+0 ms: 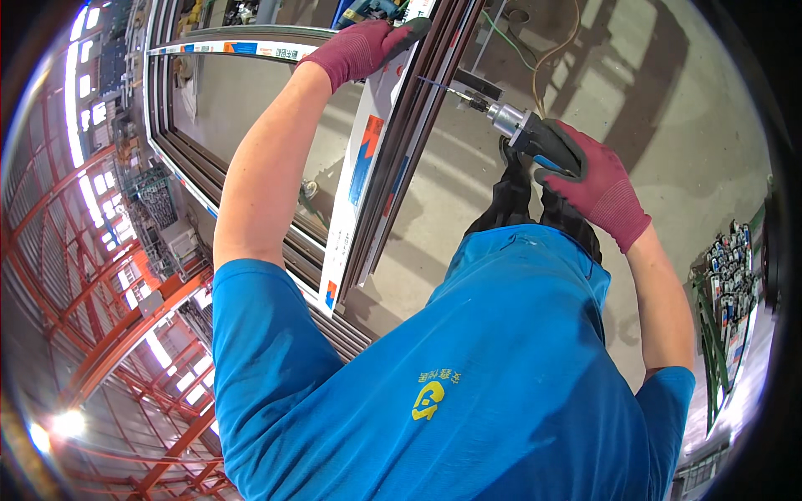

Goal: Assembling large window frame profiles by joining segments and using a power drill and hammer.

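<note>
My right hand [595, 179], in a maroon glove with dark palm and fingers, is closed around the grip of a power drill [516, 125]. Its thin bit [449, 89] points left and reaches across the dark edge of a long metal frame [411, 125]; whether the tip is inside the metal cannot be told. My left hand [363, 52], gloved alike, grips the same frame where a crossbar [280, 50] meets it. Its fingers stretch over the top face toward the edge. White protective film [354, 188] with blue and orange print covers part of the frame.
Another blue and dark power tool [368, 10] lies beyond my left hand. A green hose [510, 40] and a brown cable [555, 52] trail across the floor at the far right. Stacked profiles [725, 292] lie at the right. Red steel beams [138, 334] rise at the left.
</note>
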Demonstrator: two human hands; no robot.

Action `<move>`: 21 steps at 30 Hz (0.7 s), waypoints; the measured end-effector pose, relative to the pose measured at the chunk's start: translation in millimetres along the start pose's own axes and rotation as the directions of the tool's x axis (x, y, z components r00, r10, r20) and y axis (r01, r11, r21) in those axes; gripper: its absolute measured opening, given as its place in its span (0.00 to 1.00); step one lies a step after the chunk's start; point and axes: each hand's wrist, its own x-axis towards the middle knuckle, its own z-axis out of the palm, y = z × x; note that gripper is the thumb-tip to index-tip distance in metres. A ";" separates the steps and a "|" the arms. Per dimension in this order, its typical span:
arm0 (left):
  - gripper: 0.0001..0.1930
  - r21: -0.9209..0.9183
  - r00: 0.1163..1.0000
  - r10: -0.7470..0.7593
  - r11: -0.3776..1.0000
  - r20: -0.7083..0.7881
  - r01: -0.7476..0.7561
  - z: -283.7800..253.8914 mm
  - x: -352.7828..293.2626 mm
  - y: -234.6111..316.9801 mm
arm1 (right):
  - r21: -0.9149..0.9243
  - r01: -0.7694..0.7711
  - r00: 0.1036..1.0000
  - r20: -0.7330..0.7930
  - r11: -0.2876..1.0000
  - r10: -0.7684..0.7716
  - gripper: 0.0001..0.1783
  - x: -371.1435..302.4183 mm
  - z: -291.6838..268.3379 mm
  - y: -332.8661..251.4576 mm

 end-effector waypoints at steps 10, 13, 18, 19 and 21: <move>0.37 -0.008 0.997 0.027 1.000 -0.070 -0.027 10.3 4.4 -10.9 | 0.025 -0.022 1.000 0.017 0.999 0.022 0.42 -0.9 -2.2 -6.3; 0.37 -0.030 0.999 -0.034 0.999 0.005 0.034 10.2 7.5 -12.1 | 0.054 -0.051 0.998 0.029 0.997 0.049 0.42 -1.1 -3.1 -7.3; 0.37 -0.020 1.000 -0.016 1.000 -0.008 0.016 9.3 6.6 -14.3 | 0.093 -0.066 0.997 0.044 0.993 0.062 0.42 -0.2 -4.0 -9.9; 0.37 -0.020 1.000 -0.021 1.000 0.004 0.021 9.4 6.9 -14.3 | 0.063 -0.043 0.999 0.028 0.997 0.041 0.41 -0.3 -2.6 -7.7; 0.36 -0.009 1.000 -0.005 1.000 -0.005 0.005 8.8 5.7 -14.8 | 0.031 -0.019 1.000 0.013 0.999 0.019 0.41 0.9 -2.1 -7.1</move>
